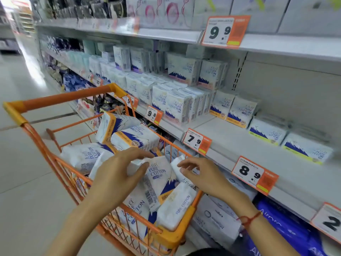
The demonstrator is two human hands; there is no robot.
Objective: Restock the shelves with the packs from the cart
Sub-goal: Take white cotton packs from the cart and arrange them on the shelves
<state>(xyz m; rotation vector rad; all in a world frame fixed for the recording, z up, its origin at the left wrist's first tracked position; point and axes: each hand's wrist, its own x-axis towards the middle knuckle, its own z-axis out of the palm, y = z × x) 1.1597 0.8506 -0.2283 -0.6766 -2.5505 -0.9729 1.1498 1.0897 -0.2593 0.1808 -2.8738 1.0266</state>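
Observation:
An orange cart [33,137] stands in front of me, filled with several white "Pure Cotton" packs. My left hand [118,174] hovers with spread fingers over one upright pack [158,180] in the cart's middle. My right hand [201,174] is just right of that pack, fingers loosely curled, its fingertips at a narrow white pack [178,166] by the cart's right rim. Neither hand plainly grips anything. The middle shelf [230,143] to the right carries matching packs [175,106] in rows, with bare board in front of the low flat packs [306,148].
Orange price tags [254,174] hang off the shelf edges at 9.9, 9.8, 7.9 and 8.9. Below the middle shelf lie white and blue packs [282,224]. An upper shelf [166,34] overhangs. The tiled aisle floor [24,182] lies to the left.

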